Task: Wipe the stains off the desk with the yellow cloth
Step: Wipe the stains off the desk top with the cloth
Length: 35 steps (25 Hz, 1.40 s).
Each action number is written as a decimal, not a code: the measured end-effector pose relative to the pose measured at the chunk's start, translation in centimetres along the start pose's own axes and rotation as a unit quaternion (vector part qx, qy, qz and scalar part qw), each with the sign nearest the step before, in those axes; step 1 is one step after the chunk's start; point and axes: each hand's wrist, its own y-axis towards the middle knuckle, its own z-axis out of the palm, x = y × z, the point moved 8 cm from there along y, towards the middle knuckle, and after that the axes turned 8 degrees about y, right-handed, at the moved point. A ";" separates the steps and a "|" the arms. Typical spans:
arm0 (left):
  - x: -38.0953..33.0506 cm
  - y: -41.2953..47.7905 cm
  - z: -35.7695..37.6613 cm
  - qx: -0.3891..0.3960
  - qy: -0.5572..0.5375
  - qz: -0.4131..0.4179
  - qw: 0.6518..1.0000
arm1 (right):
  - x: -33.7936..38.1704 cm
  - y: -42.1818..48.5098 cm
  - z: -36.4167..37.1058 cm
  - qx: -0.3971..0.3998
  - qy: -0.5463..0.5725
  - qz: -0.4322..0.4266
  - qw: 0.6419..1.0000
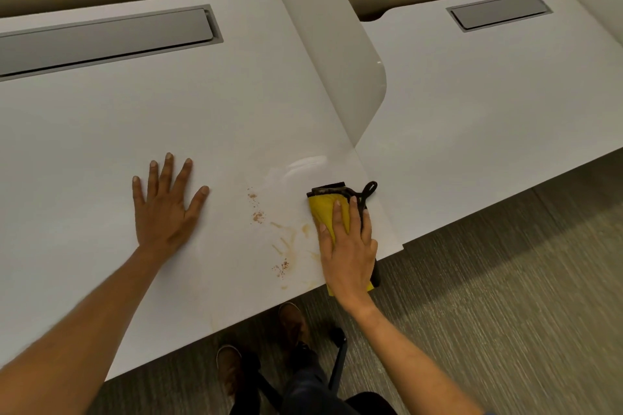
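A folded yellow cloth (323,209) with a dark edge and a black loop lies on the white desk (101,131) near its front right corner. My right hand (349,246) presses flat on top of the cloth, fingers spread over it. Brown-orange stains (286,239) are smeared and speckled on the desk just left of the cloth, with small specks (258,216) further left. My left hand (167,205) rests flat on the desk with fingers apart, holding nothing, well left of the stains.
A white divider panel (340,71) rises at the desk's right edge, with a second white desk (488,94) beyond it. Grey cable-tray lids (108,40) are set into the desks at the back. Below the front edge are striped carpet, my shoes (293,323) and a chair base.
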 end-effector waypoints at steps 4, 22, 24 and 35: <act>-0.1 -0.1 -0.3 0.000 -0.003 -0.002 1.000 | 3.1 -2.4 1.5 -0.011 0.032 0.081 0.996; 0.1 0.0 -0.3 -0.017 -0.018 0.001 1.000 | 7.6 -5.5 3.4 0.001 0.050 0.020 0.999; 0.2 0.0 -0.5 -0.025 -0.032 0.000 0.999 | 8.3 -5.7 3.7 0.005 0.043 0.003 0.999; 0.9 -0.1 -1.2 -0.081 -0.107 -0.027 0.991 | 14.1 -4.9 6.2 0.064 -0.013 -0.209 0.976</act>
